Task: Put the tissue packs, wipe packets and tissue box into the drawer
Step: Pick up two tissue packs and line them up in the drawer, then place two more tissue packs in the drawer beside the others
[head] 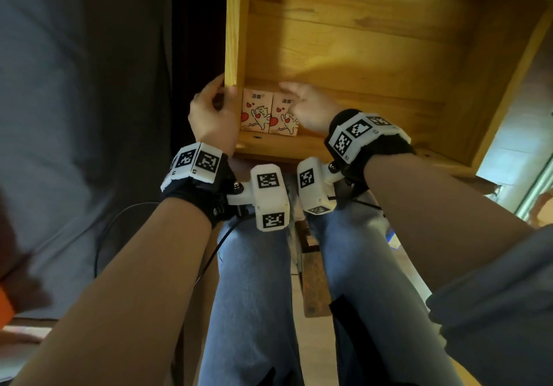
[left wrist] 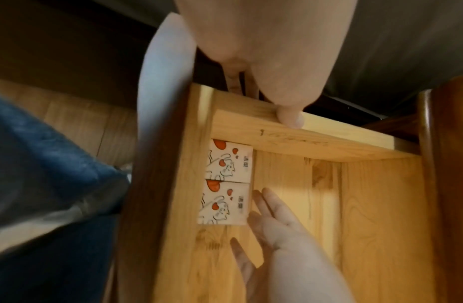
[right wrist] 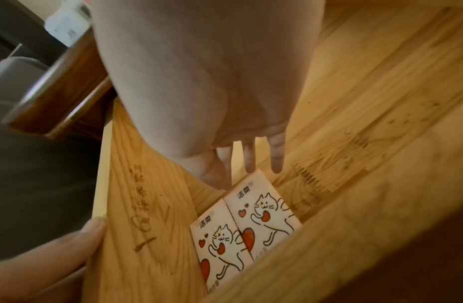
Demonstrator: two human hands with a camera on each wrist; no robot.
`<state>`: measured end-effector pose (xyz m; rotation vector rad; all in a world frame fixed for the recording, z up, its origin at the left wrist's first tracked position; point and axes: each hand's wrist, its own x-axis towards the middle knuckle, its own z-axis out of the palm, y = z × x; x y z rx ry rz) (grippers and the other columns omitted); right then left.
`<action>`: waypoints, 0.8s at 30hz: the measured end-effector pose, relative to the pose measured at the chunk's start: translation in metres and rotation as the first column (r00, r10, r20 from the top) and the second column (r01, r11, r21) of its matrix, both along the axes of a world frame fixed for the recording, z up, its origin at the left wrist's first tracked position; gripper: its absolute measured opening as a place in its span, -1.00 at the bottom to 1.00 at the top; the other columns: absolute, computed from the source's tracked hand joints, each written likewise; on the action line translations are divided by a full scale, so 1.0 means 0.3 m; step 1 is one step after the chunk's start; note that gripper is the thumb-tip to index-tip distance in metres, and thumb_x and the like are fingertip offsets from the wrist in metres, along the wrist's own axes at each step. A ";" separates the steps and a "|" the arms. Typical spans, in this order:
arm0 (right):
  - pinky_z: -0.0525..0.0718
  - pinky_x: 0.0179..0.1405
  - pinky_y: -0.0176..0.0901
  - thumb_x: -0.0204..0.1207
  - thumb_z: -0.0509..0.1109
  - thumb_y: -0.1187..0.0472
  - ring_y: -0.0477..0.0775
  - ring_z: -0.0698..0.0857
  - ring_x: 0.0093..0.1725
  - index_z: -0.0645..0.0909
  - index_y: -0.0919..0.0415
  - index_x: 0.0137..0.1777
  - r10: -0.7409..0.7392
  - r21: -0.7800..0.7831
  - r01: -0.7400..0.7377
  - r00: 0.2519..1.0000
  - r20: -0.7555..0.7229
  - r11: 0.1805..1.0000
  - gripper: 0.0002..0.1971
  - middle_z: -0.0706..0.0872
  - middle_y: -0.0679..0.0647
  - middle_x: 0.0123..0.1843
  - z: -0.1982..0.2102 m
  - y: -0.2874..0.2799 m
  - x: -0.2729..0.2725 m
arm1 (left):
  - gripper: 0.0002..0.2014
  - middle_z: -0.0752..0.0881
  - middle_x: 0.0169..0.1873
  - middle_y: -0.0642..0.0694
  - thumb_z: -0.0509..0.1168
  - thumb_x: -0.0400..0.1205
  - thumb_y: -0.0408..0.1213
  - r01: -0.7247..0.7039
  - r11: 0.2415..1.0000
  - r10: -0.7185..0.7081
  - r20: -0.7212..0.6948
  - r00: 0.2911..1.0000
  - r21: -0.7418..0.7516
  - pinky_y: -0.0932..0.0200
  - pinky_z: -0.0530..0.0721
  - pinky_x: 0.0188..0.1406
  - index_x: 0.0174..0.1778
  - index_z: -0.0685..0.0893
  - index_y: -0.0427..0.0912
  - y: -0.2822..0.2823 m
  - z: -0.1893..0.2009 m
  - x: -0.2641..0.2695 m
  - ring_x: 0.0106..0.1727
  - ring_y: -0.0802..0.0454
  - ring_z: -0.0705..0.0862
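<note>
Two white tissue packs with a cat and red hearts lie side by side in the near left corner of the open wooden drawer [head: 344, 41]. The left pack [head: 256, 113] sits against the drawer's left wall [head: 232, 26], and the right pack [head: 281, 125] touches it. My left hand [head: 209, 113] grips that wall near its front corner, thumb [left wrist: 290, 119] on the top edge. My right hand [head: 305, 107] reaches into the drawer with straight fingers [right wrist: 250, 162] at the right pack's [right wrist: 264, 211] far edge, holding nothing. No wipe packets or tissue box are in view.
The drawer floor [left wrist: 368, 205] stretches bare to the right of the packs and toward the back. A dark wooden cabinet frame [left wrist: 443, 164] borders the drawer. My knees in blue jeans [head: 254, 266] are below the drawer front, and dark grey fabric [head: 74, 86] lies to the left.
</note>
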<state>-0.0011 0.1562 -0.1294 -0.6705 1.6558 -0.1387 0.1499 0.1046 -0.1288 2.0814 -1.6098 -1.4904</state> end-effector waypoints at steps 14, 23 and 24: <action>0.67 -0.28 -0.24 0.56 0.26 0.25 0.07 0.75 -0.25 0.69 0.24 -0.10 -0.508 -0.388 0.409 0.838 -0.199 0.826 -0.83 0.79 0.16 -0.14 0.262 0.106 -0.317 | -0.79 0.73 -0.07 -0.03 0.19 0.62 -0.39 0.150 0.980 -0.158 -0.055 0.986 -0.134 0.63 0.54 -0.24 0.12 0.65 -0.21 -0.001 0.231 -0.343 -0.18 0.28 0.65; 0.53 -0.35 -0.25 0.44 0.39 0.04 0.00 0.63 -0.29 0.61 0.21 -0.14 -0.762 -0.598 0.484 0.505 -0.405 0.639 -0.79 0.72 0.11 -0.24 0.322 0.135 -0.652 | -0.83 0.73 -0.30 0.01 0.19 0.58 -0.35 0.254 0.949 -0.281 -0.141 0.949 -0.186 0.21 0.66 -0.30 -0.03 0.67 -0.16 -0.010 0.305 -0.709 -0.31 0.10 0.75; 0.52 -0.35 -0.25 0.41 0.42 0.03 -0.02 0.61 -0.26 0.58 0.22 -0.08 -0.788 -0.615 0.500 0.462 -0.406 0.610 -0.74 0.71 0.13 -0.15 0.325 0.133 -0.681 | -0.83 0.74 -0.29 0.00 0.19 0.57 -0.34 0.264 0.946 -0.293 -0.150 0.944 -0.187 0.19 0.67 -0.28 -0.02 0.67 -0.16 -0.014 0.307 -0.743 -0.30 0.07 0.75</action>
